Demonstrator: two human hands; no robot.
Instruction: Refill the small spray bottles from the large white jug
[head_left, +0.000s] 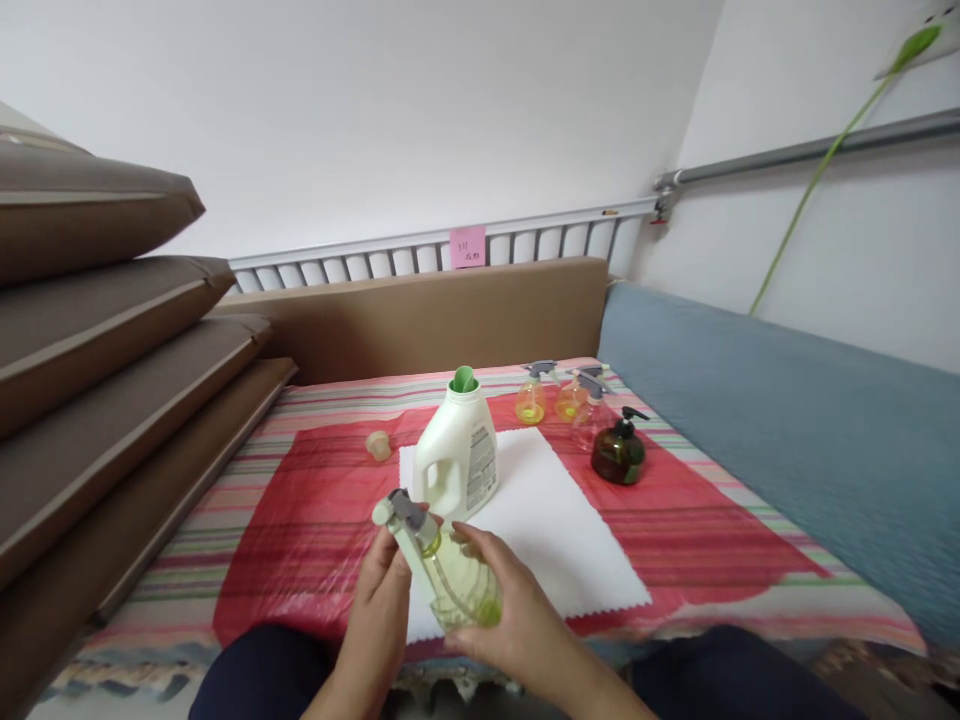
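Both my hands hold a small clear spray bottle (450, 575) with yellow-green liquid and a grey trigger head, tilted toward the upper left. My left hand (379, 615) wraps its neck and left side. My right hand (517, 610) cups the body from the right. Just behind stands a white detergent jug (455, 455) with its green spout uncovered, on a white cloth (555, 530). A small yellowish cap (378, 445) lies to the jug's left on the red plastic sheet (300, 520).
Three small spray bottles (570, 398) and a dark round pump bottle (619, 452) stand at the back right. Brown cushions (112, 380) are stacked on the left. A blue padded edge (787, 440) runs along the right, a brown board (450, 310) behind.
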